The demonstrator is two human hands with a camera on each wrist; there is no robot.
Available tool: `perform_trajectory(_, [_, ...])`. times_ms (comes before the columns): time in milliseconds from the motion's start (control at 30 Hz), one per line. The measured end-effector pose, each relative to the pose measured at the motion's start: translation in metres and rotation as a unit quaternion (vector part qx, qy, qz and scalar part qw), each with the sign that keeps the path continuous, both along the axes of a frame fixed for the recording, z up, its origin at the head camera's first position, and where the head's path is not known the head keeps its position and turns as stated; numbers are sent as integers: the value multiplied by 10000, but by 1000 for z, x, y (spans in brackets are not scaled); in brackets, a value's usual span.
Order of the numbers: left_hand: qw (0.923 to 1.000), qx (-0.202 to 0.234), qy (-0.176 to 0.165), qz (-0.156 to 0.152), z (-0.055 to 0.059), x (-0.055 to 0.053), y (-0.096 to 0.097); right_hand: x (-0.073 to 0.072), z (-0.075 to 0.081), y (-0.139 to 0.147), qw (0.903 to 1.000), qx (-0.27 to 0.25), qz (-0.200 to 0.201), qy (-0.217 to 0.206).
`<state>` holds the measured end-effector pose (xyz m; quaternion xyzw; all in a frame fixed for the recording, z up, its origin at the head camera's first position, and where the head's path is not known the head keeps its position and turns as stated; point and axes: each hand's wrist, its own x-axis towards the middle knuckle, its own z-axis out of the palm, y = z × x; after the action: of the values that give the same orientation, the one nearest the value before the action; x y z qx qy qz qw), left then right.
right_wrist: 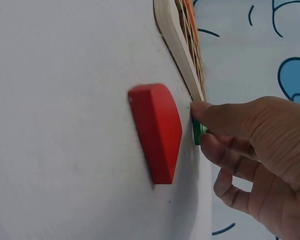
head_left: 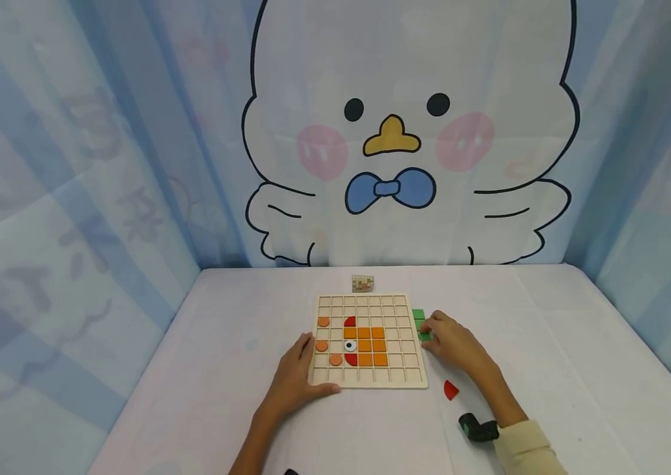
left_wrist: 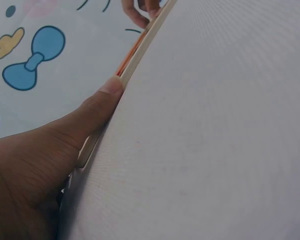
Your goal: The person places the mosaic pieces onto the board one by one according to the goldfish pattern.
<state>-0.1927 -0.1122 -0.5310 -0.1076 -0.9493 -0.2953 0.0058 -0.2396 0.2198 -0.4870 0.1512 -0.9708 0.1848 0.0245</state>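
Observation:
A pale wooden grid board (head_left: 397, 376) lies on the table, bearing orange squares (head_left: 365, 345), round orange discs (head_left: 322, 346), red quarter-round pieces (head_left: 350, 359) and an eye disc (head_left: 350, 345). My left hand (head_left: 293, 386) rests at its near left corner, straight thumb against the front edge, fingers along the left side. Beside the board's right edge, my right hand (head_left: 456, 340) pinches a green square tile (right_wrist: 196, 131) between thumb and forefinger. More green tiles (head_left: 418, 314) lie just beyond those fingertips. A loose red quarter-round piece (right_wrist: 157, 135) lies nearer me, below the right hand.
Behind the board lies a small patterned piece (head_left: 362, 284), its kind unclear. A black device (head_left: 478, 429) sits at the right wrist, by a cream sleeve (head_left: 528, 448). A curtain with a cartoon bird (head_left: 394, 231) hangs behind the white-covered table (head_left: 240, 316).

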Motion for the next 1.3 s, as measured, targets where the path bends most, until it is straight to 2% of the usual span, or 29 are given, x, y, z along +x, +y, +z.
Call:
perform_trajectory(133, [10000,1,-15,-23,-1,0,0,-1,-1,1,9999,-45,6,-91])
perform_trajectory(400, [10000,-19,-29,-50,-1,1,0,2,0,2,9989,-20,-230,-397])
perform_trajectory(600, [10000,-25,16,-40,-2,0,-1,3,-1,3,9995,15,-188,-270])
perform_trajectory(967, [10000,1,-79,-15,-4,1,-2,1,-4,3,9963,11,-731,-458])
perform_trajectory(1133, [10000,9,-58,-1,-3,0,-1,-2,-3,3,9959,13,-765,-483])
perform_trajectory(1300, [10000,32,-15,-17,-2,-2,-1,-5,-3,3,9969,60,-626,-467])
